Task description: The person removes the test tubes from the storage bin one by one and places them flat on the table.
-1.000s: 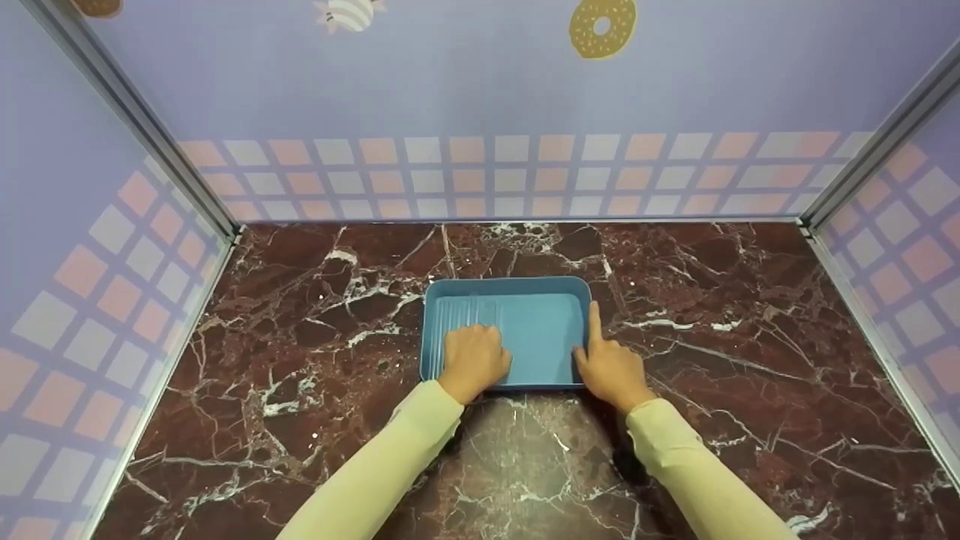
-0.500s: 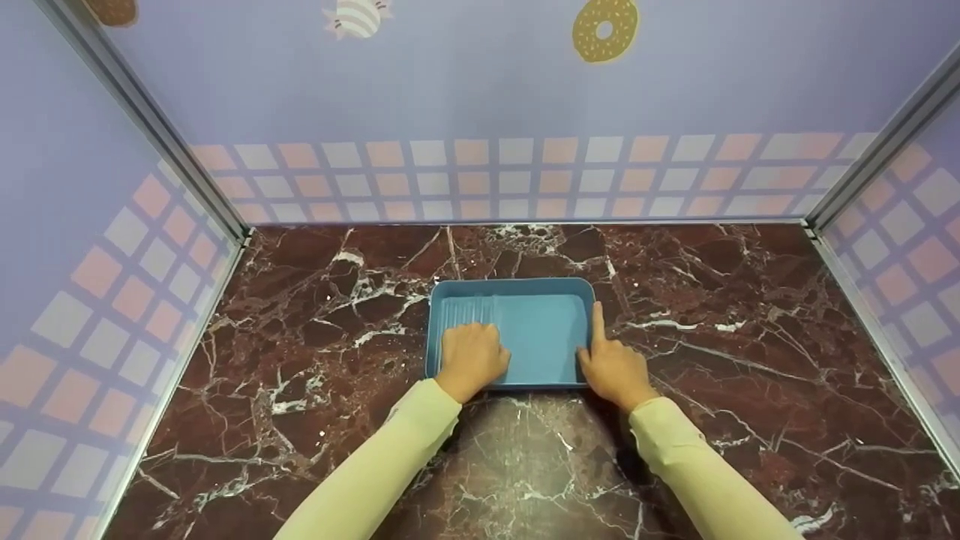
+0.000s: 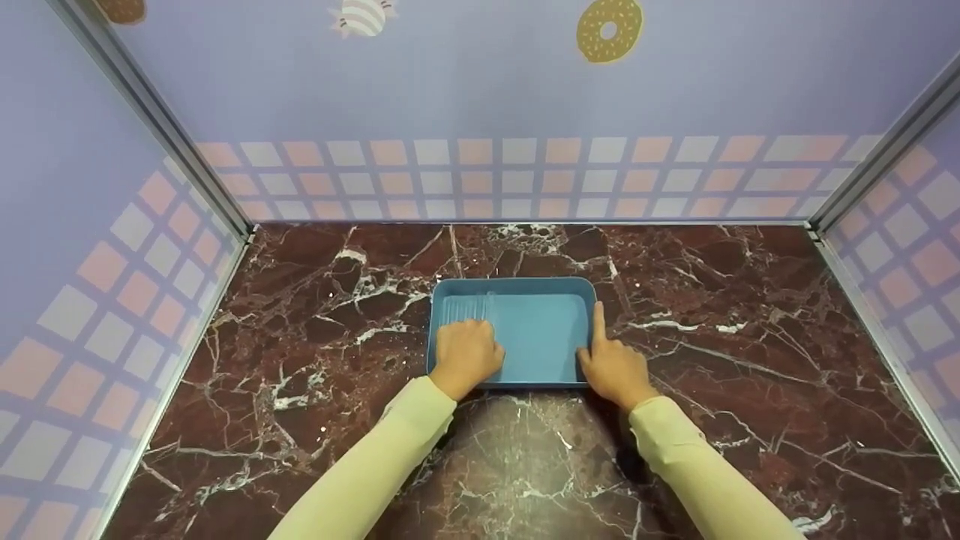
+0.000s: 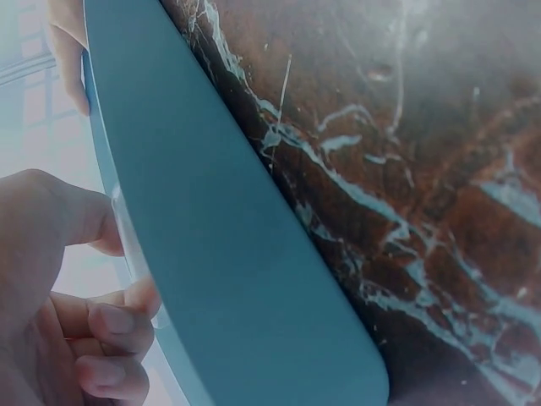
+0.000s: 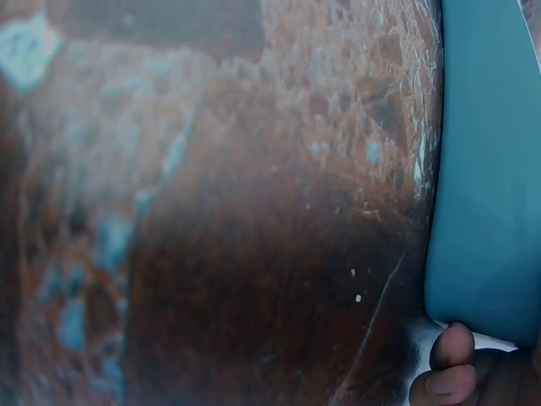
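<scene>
A blue rectangular tray (image 3: 544,337) with raised walls lies in the middle of the tabletop. Inside its left end is a clear, ribbed plastic piece (image 3: 465,306). My left hand (image 3: 466,356) reaches over the tray's near wall with curled fingers. In the left wrist view its thumb and fingertips pinch the see-through piece (image 4: 128,233), just behind the wall of the tray (image 4: 203,220). My right hand (image 3: 615,371) grips the tray's right wall, index finger stretched along the outside and thumb at the inner side. The right wrist view catches curled fingertips (image 5: 452,364) by the tray's corner.
The tabletop (image 3: 315,315) is dark red marble with white veins. Lilac panels with pink and white squares stand behind it (image 3: 480,90) and on both sides. Metal posts (image 3: 172,127) mark the corners.
My left hand has shifted slightly left inside the tray, and the ribbed piece spans a narrower strip at that end. The right hand keeps its hold; the head view has turned a little.
</scene>
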`<state>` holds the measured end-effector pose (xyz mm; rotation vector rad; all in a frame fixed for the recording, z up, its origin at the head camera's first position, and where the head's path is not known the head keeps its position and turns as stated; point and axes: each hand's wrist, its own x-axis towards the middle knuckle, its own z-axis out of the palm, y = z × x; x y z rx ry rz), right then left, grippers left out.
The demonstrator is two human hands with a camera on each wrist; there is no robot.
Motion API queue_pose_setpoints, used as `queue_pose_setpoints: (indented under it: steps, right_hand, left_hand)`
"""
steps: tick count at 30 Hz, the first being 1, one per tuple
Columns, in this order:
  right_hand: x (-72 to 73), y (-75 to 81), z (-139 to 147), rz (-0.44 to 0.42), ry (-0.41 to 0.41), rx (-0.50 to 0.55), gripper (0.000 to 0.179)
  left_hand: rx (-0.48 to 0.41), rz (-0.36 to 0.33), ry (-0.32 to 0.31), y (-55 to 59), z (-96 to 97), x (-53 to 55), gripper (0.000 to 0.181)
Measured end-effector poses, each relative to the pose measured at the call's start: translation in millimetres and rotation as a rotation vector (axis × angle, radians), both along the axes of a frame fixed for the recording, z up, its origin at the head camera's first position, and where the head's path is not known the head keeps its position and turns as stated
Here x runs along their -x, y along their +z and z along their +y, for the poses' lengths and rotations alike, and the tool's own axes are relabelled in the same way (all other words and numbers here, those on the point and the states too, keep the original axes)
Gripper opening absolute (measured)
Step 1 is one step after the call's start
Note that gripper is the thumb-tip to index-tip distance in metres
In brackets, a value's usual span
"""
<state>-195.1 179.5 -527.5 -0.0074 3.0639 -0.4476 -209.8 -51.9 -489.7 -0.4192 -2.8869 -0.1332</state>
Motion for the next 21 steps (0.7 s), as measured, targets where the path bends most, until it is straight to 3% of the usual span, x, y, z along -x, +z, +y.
queue_pose_setpoints:
  steps: [7,16,21]
  right_hand:
    - [0.1,1.6,0.6,-0.019,0.013,-0.003,0.079]
    - [-0.3,0.9,-0.3,-0.010,0.003,0.005,0.079]
    - [0.0,0.4,-0.4,-0.004,-0.003,0.005,0.079]
  left_hand:
    - [-0.001,0.042,-0.014,0.6,-3.2,-0.9,0.038]
    - [0.023,-0.005,0.014,0.2,-6.8,1.4,0.036]
    - [0.014,0.005,0.011,1.5,-8.4,1.8,0.037]
